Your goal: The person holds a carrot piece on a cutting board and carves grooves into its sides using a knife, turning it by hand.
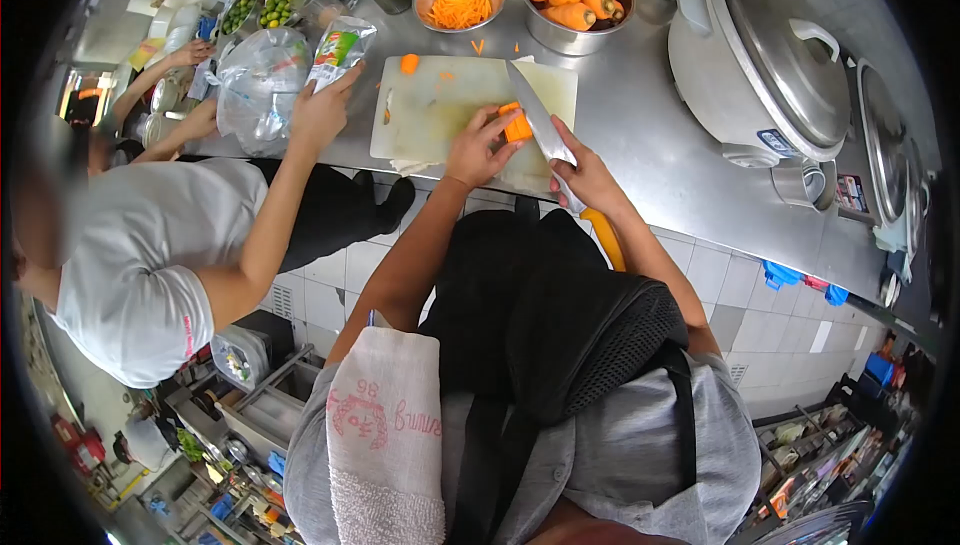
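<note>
My left hand (478, 149) has its fingers closed on an orange carrot piece (517, 128) on the white cutting board (425, 105). Gripped in my right hand (588, 177) is a large kitchen knife (537, 107), held around the base of its blade. The yellow handle extends back below that hand. The blade lies right beside the carrot piece; whether it touches is hard to tell. Another carrot chunk (409, 64) rests at the board's upper left corner, with small orange scraps nearby.
Behind the board stand a metal bowl of shredded carrot (460, 0) and a pot of peeled carrots (575, 7). A big rice cooker (765, 55) occupies the right side. To the left, a co-worker's hand (322, 110) holds a printed packet (340, 50) near a plastic bag (262, 85).
</note>
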{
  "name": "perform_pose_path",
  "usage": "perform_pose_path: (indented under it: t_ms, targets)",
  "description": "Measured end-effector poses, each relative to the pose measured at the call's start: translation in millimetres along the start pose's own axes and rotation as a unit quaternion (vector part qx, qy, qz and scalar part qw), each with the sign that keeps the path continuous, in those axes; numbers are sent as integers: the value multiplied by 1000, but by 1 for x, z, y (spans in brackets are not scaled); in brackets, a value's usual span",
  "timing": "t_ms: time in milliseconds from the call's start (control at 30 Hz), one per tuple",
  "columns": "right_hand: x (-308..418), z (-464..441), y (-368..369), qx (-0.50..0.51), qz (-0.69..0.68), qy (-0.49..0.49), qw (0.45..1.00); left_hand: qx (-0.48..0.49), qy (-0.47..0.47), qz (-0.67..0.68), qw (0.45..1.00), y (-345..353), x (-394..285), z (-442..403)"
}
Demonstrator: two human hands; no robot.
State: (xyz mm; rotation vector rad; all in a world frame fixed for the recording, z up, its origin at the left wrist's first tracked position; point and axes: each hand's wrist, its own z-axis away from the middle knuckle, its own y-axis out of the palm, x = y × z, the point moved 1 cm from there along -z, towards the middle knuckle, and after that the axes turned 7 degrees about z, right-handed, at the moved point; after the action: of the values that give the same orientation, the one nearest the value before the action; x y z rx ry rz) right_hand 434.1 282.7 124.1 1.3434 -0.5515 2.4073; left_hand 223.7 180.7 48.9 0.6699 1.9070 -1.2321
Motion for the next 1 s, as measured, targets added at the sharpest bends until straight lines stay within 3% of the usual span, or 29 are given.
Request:
perform_pose_path:
  t_ms: [833, 1000]
  targets:
    - [16, 4, 6, -29, 112, 13, 993, 2, 9, -15, 1000, 0, -2, -2]
    - [28, 7, 6, -34, 148, 16, 988, -68, -48, 35, 996, 8, 12, -2]
